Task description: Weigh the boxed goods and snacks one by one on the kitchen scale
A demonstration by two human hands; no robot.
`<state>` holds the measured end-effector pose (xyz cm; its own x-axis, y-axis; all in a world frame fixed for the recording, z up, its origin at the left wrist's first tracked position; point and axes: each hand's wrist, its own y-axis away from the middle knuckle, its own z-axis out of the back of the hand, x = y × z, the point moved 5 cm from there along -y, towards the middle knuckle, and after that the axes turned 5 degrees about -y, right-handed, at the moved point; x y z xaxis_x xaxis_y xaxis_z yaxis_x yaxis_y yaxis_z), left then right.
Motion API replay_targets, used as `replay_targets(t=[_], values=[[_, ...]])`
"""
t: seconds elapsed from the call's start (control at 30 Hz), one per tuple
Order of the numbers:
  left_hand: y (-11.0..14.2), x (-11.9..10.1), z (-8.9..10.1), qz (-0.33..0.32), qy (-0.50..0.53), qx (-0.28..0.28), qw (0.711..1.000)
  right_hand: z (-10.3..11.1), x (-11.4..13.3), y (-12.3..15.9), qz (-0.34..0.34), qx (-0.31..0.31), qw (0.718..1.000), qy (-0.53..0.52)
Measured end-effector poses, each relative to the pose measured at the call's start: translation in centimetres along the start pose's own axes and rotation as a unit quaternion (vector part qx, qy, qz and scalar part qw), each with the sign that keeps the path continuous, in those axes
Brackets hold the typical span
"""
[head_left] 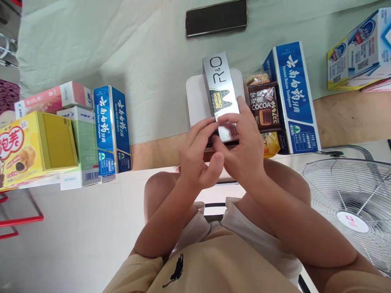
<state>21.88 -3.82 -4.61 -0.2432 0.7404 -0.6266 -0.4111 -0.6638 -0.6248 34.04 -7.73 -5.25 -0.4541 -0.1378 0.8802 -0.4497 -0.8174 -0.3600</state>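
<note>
Silver box (220,87): on white tray (195,97), near end between left hand (198,152) and right hand (246,148), both part-curled; firm grip, I cannot tell. Hazard, I judge: uneven finger pressure could skew it.

Tan short-sleeved shirt (232,264) with a small black figure emblem (175,270) at lower centre; white shorts (259,236); bare hands.

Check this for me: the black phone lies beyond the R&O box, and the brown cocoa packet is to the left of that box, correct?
Not quite: the head view shows the brown cocoa packet to the right of the R&O box, not the left. The black phone does lie beyond it.
</note>
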Motion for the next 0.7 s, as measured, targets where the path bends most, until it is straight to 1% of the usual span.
replay_targets(t=[0.1,0.17,0.27,0.37,0.43,0.5,0.6,0.7], values=[[0.1,-0.5,-0.6,-0.025,-0.008,0.008,1.000,0.8,0.3,-0.7,-0.017,-0.008,1.000,-0.020],[0.0,-1.2,-1.0,-0.040,-0.028,0.014,0.999,1.9,1.0,-0.8,-0.017,-0.033,0.999,-0.035],[-0.3,-3.0,-1.8,-0.053,-0.051,0.031,0.997,4.3,2.2,-0.4,-0.001,-0.079,0.996,-0.041],[-0.5,-5.1,-3.2,-0.067,0.007,0.053,0.996,7.1,2.6,0.0,0.020,-0.104,0.994,-0.021],[-0.5,-6.3,-4.7,-0.071,0.047,0.086,0.993,9.1,2.2,0.1,0.030,-0.133,0.991,0.000],[-0.5,-7.0,-6.5,-0.068,0.060,0.120,0.989,10.7,1.3,0.0,0.030,-0.156,0.987,0.018],[-0.6,-7.5,-8.8,-0.072,0.071,0.142,0.985,12.4,-0.3,-0.2,0.018,-0.164,0.985,0.042],[-0.9,-7.6,-10.1,-0.060,0.076,0.164,0.982,13.5,-1.4,-0.2,0.008,-0.157,0.987,0.044]])
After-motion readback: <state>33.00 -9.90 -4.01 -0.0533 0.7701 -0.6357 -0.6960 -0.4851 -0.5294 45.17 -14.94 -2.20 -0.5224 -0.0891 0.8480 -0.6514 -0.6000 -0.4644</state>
